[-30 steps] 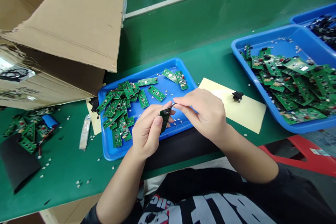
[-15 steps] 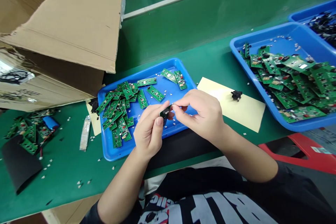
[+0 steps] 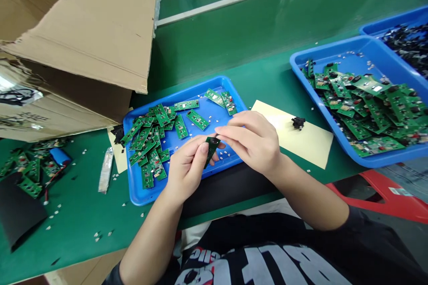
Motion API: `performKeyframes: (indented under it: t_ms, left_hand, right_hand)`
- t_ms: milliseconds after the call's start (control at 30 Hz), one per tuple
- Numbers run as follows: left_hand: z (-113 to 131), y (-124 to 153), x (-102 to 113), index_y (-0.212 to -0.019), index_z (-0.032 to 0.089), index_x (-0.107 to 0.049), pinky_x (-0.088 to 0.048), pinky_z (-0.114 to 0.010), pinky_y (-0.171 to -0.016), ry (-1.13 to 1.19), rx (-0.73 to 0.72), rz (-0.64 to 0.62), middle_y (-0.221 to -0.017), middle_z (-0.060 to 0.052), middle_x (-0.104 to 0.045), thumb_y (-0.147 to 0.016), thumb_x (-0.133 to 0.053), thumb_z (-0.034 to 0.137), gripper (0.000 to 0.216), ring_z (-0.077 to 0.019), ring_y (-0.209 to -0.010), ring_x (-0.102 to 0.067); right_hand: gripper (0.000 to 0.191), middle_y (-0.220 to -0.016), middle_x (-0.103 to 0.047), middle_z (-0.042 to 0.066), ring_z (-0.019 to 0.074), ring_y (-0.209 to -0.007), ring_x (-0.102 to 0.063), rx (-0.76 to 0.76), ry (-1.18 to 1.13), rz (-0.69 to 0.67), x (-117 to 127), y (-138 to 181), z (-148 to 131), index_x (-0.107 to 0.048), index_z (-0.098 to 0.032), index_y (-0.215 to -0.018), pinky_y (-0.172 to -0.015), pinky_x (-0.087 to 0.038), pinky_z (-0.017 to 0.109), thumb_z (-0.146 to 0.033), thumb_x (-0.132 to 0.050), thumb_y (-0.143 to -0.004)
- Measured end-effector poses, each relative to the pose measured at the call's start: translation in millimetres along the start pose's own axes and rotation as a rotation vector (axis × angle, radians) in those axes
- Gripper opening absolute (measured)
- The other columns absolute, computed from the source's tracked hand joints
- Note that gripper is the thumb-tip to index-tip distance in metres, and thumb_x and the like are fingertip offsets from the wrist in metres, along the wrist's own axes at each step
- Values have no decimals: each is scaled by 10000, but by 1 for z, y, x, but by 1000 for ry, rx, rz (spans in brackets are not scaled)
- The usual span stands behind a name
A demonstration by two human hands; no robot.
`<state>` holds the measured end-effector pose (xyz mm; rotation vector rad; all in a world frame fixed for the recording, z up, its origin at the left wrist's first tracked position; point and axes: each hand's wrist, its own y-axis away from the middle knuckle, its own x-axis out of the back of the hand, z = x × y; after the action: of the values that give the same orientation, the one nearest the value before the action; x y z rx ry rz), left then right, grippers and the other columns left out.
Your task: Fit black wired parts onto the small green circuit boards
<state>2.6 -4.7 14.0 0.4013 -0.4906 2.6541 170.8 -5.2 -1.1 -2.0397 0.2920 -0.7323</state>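
Observation:
My left hand (image 3: 187, 169) pinches a small green circuit board (image 3: 211, 148) upright over the front of a blue tray (image 3: 140, 187). My right hand (image 3: 256, 142) rests against the board's top edge, fingers close together and fairly straight; whether they grip anything I cannot tell. Several green boards (image 3: 157, 133) lie spread in the tray behind my hands, with tiny white bits among them.
A big open cardboard box (image 3: 76, 44) fills the left back. A larger blue tray (image 3: 301, 64) of boards sits at right, another (image 3: 374, 29) behind it. A yellow card (image 3: 310, 142) carries a small black part (image 3: 298, 122). Loose boards and a blue battery (image 3: 59, 156) lie at left.
The board in my left hand has tilted so its green face shows. My right fingers have loosened from a pinch and stretched out over its top edge.

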Motion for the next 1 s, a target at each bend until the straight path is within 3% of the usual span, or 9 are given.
performKeyframes:
  t_ms: [133, 300, 367, 433, 500, 567, 633, 700, 1000]
  left_hand:
    - [-3, -1, 3, -875, 185, -693, -510, -256, -647, -19, -50, -44, -736, -41, -660, -933, -445, 252, 263, -140, -676, -612]
    - [-10, -1, 4, -1151, 215, -622, -524, -290, -820, -161, -205, 21, -1027, -79, -679, -874, -561, 192, 285, -167, -928, -635]
    - [-11, 0, 4, -1196, 213, -592, -532, -304, -826, -258, -267, 76, -1049, -88, -676, -828, -634, 208, 370, -180, -948, -636]
    - [-11, 0, 4, -1197, 218, -586, -544, -305, -808, -371, -336, 157, -1029, -80, -686, -796, -674, 206, 410, -181, -929, -646]
    - [-12, 0, 5, -1167, 229, -597, -551, -318, -813, -478, -419, 229, -1018, -64, -698, -772, -696, 176, 411, -184, -925, -658]
    - [-14, 0, 7, -1140, 243, -605, -547, -363, -857, -547, -504, 264, -1030, -48, -704, -758, -703, 150, 405, -196, -935, -669]
    - [-16, -1, 8, -1126, 249, -609, -529, -410, -904, -592, -572, 282, -1041, -39, -707, -751, -705, 135, 404, -212, -962, -671]
    - [-18, -2, 9, -1115, 245, -615, -527, -421, -907, -628, -620, 305, -1028, -40, -713, -743, -710, 127, 402, -224, -981, -667]
    - [-19, -1, 5, -1137, 220, -591, -578, -333, -762, -590, -618, 411, -971, -47, -709, -721, -733, 136, 447, -199, -877, -680]
  right_hand:
    - [292, -1089, -595, 73, 156, -842, -614, 3, -107, -126, 4, -1, -1, -660, -251, -1025, -753, -553, 359, -90, -466, -877]
    - [383, -1304, -504, 98, 237, -1049, -598, -120, -311, -103, 6, -1, -6, -534, -265, -1243, -897, -518, 463, -174, -487, -874]
    - [312, -1192, -584, 93, 212, -963, -634, -317, -438, 7, 7, 0, -5, -541, -242, -1207, -860, -536, 427, -253, -489, -900]
    - [252, -926, -665, 59, 160, -766, -661, -581, -614, 29, 6, -1, -2, -581, -208, -1080, -710, -570, 332, -360, -443, -935]
    - [358, -686, -649, 17, 127, -582, -639, -825, -833, -134, 6, -3, 1, -590, -176, -965, -549, -550, 259, -477, -399, -938]
    - [401, -608, -642, 2, 122, -508, -628, -971, -1028, -363, 7, -5, 0, -583, -157, -928, -493, -536, 241, -538, -464, -892]
    - [350, -623, -663, -5, 125, -533, -647, -1024, -1136, -461, 7, -8, -3, -580, -154, -937, -531, -557, 247, -486, -608, -827]
    - [288, -645, -676, -17, 118, -574, -661, -1033, -1179, -445, 7, -9, -8, -584, -159, -946, -589, -573, 252, -377, -687, -789]
    - [113, -632, -681, -34, 75, -525, -640, -1096, -1286, -387, 6, -7, -11, -613, -152, -868, -559, -557, 197, -197, -679, -788]
